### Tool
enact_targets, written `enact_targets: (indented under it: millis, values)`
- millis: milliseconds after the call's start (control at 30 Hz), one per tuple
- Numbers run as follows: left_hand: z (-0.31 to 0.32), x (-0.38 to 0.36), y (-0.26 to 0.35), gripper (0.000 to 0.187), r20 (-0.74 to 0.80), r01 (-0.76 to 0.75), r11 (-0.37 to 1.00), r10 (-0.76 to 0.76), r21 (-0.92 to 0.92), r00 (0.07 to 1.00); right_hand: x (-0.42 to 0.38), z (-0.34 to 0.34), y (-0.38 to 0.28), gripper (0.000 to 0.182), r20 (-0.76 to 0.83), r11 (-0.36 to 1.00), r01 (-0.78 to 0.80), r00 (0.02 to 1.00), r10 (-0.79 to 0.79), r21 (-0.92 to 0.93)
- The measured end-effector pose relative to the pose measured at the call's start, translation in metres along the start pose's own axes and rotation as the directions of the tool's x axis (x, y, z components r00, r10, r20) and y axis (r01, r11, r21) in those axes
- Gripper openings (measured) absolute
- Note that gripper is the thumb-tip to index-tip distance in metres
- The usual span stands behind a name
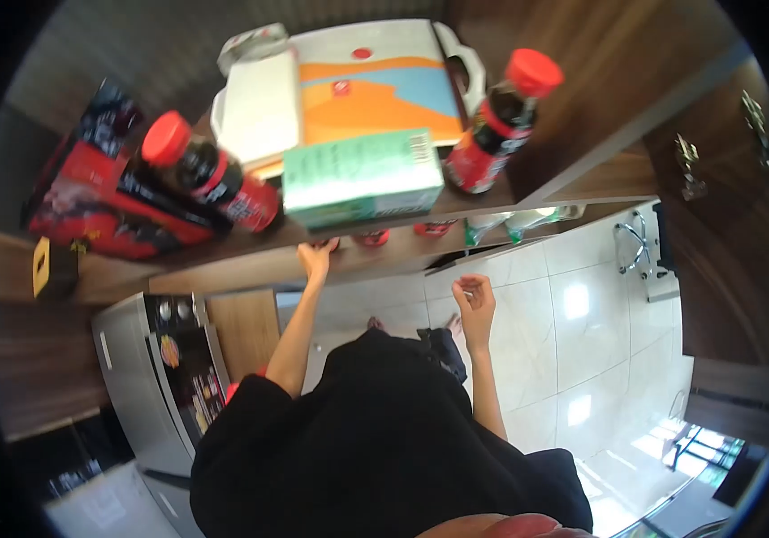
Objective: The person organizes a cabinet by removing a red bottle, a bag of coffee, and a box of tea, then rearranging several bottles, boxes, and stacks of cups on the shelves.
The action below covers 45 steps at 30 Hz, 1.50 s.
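Observation:
My left hand (315, 263) reaches in beneath the edge of the upper shelf, its fingers closed around a dark bottle with red on it (324, 243); the shelf hides most of the bottle. Two similar red-labelled bottles (371, 238) (435, 228) stand to its right on the lower level. My right hand (476, 300) hangs in the air over the floor, fingers loosely curled and apart, holding nothing. Above my left hand, a green box (362, 177) sits at the front of the upper shelf, between two red-capped bottles of dark liquid (216, 175) (503, 125).
Behind the green box lies a white-handled case with orange and blue artwork (375, 85). A red and black box (111, 193) stands at left, near a small yellow and black object (53, 269). White-green packages (514, 222) lie lower right. A grey refrigerator (138, 359) stands lower left.

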<state>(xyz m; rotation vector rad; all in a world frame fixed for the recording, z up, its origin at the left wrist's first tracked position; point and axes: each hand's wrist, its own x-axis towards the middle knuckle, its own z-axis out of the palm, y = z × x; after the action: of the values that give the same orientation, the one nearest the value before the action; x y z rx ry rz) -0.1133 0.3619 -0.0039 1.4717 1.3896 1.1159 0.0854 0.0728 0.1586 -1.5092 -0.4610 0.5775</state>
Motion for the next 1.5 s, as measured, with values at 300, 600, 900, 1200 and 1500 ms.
enact_targets:
  millis: [300,600,900,1200,1500]
  values:
    - [0.011,-0.131,0.015,0.057,-0.030,-0.215,0.897,0.245,0.387,0.969,0.068,-0.081,-0.129,0.019,-0.305,0.675,0.610,0.605,-0.735,-0.415]
    - [0.127,-0.247,0.225,0.039,0.303,-0.737,0.651,0.750,-0.180,0.588,0.309,-0.137,-0.208,0.113,-0.100,0.645,0.632,0.677,-0.730,-0.429]
    - [0.215,-0.271,0.357,0.042,-0.045,-0.832,0.540,0.835,-0.129,0.549,0.356,-0.129,-0.224,0.118,-0.055,0.719,0.553,0.776,-0.629,-0.420]
    - [0.221,-0.302,0.356,0.040,0.001,-0.618,0.782,0.620,-0.088,0.785,0.278,-0.170,-0.217,0.104,-0.056,0.606,0.631,0.669,-0.741,-0.485]
    - [0.239,-0.294,0.368,0.052,0.161,-0.394,0.867,0.454,-0.304,0.876,0.185,-0.276,-0.188,0.086,0.017,0.833,0.516,0.852,-0.524,-0.200]
